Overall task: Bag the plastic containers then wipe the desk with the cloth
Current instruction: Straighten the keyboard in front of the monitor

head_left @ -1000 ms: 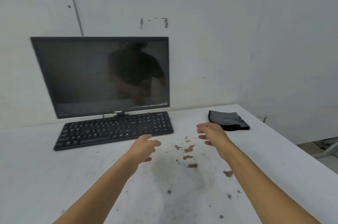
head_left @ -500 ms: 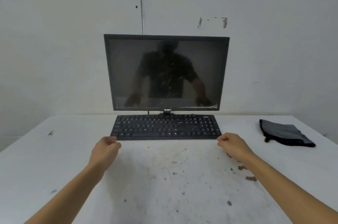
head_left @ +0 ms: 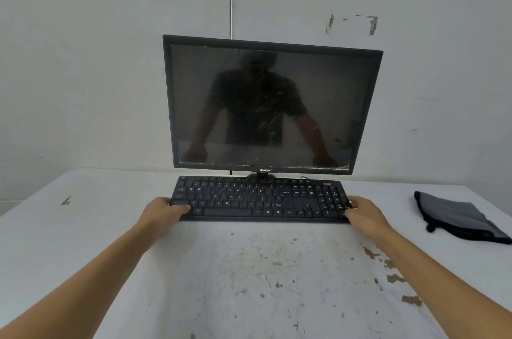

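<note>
A black keyboard (head_left: 260,200) lies on the white desk (head_left: 83,227) in front of a dark monitor (head_left: 271,106). My left hand (head_left: 163,212) grips the keyboard's left end, and my right hand (head_left: 363,214) grips its right end. A folded dark grey cloth (head_left: 460,218) lies on the desk to the right, apart from both hands. The desk surface near me is speckled with brown dirt and flaking patches (head_left: 277,264). No plastic containers or bag are in view.
A pale wall stands close behind the monitor. The desk's left edge runs past a small dark mark (head_left: 66,201). A cable leads back from the keyboard's far edge to under the monitor.
My view has turned left so the monitor is centred. Both hands moved apart and forward and took hold of the keyboard's two ends.
</note>
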